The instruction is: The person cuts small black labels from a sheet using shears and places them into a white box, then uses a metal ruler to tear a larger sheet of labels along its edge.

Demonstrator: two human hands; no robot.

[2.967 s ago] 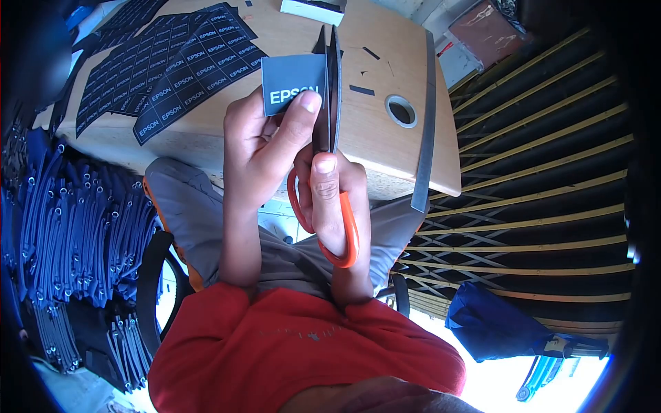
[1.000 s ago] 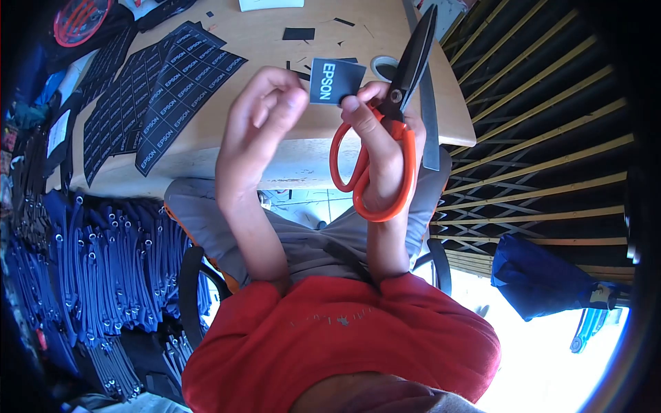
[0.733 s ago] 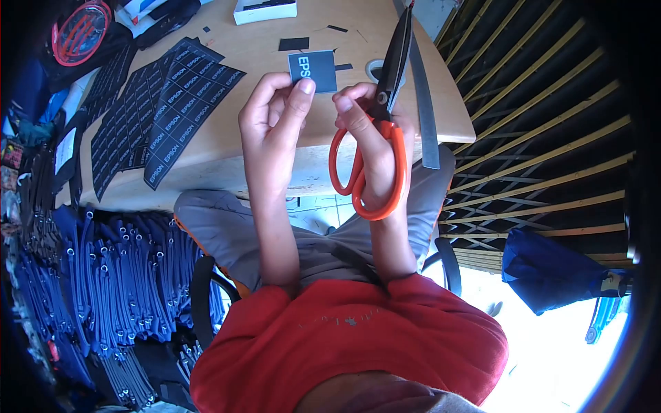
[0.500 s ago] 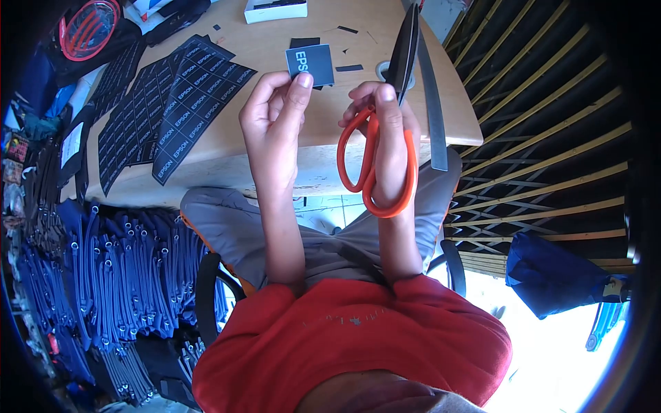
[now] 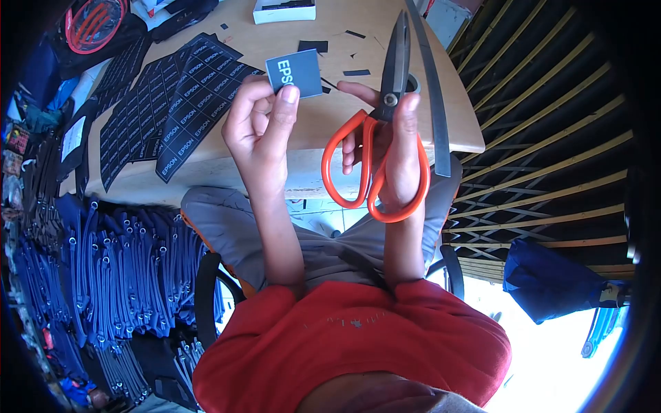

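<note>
Between the thumb and fingers of my left hand [image 5: 265,127] is a small dark label [image 5: 303,71] with white lettering, held up over the table. My right hand [image 5: 399,151] grips orange-handled scissors [image 5: 390,100], its thumb at the handle loop and the nearly closed blades pointing away from me. Black printed sheets [image 5: 206,89] with rows of EPSON lettering lie overlapping to the left of my left hand. Small dark scraps [image 5: 313,46] lie beyond the label.
A white box [image 5: 284,12] with dark items sits at the table's [image 5: 358,27] back. A long dark strip [image 5: 434,103] lies along the right edge. Many blue straps [image 5: 124,275] hang at lower left. A folding gate [image 5: 551,138] stands at right.
My left hand has moved left with the label. The scissors in my right hand have turned, so their blades and both handle loops now show broadly.
</note>
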